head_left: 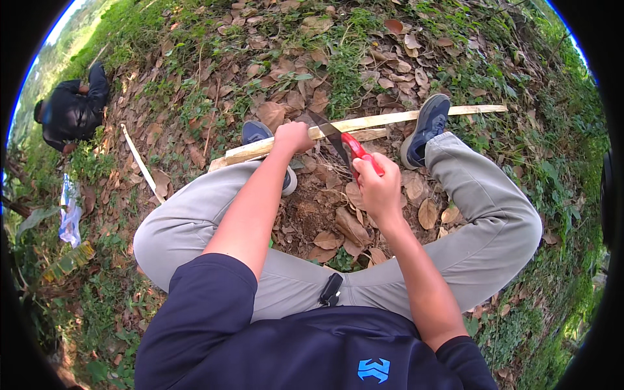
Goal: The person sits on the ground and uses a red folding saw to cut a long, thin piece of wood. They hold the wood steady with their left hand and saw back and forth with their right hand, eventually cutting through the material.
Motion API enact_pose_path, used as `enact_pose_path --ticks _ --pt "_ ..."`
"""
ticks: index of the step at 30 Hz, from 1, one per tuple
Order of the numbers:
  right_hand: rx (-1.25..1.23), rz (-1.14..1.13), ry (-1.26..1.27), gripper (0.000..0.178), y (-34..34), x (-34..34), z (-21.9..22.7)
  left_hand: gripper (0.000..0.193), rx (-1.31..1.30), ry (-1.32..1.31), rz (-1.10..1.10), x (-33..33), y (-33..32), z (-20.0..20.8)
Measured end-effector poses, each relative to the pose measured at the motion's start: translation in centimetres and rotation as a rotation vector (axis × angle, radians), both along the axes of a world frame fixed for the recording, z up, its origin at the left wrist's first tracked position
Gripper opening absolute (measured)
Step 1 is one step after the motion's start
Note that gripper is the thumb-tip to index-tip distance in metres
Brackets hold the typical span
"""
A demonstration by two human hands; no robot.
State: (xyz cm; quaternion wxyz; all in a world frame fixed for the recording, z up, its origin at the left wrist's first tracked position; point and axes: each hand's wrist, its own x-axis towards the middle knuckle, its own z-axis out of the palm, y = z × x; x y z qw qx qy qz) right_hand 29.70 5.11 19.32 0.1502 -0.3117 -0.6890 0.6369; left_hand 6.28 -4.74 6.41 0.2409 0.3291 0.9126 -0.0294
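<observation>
Saw (336, 139) held in right hand (379, 179), left hand (294, 137) gripping stick (380, 120) close by. Stick crosses left shoe (256, 131), passes behind right shoe (426, 127). Brace it, stroke straight, mind left hand.

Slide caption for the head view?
Right hand holds a red-handled metal handsaw across a long pale wooden strip gripped by the left hand.
</observation>
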Motion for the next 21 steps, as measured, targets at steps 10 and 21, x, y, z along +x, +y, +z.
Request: enact_pose_path --ticks 10,21 --pt "0.195 -0.002 -0.058 0.028 -2.3 1.9 0.6 0.04 0.0 0.044 0.005 0.6 -0.1 -0.9" --pt "0.137 -0.06 -0.095 0.024 -1.4 2.9 0.4 0.04 0.001 0.069 0.012 1.0 -0.4 -0.3"
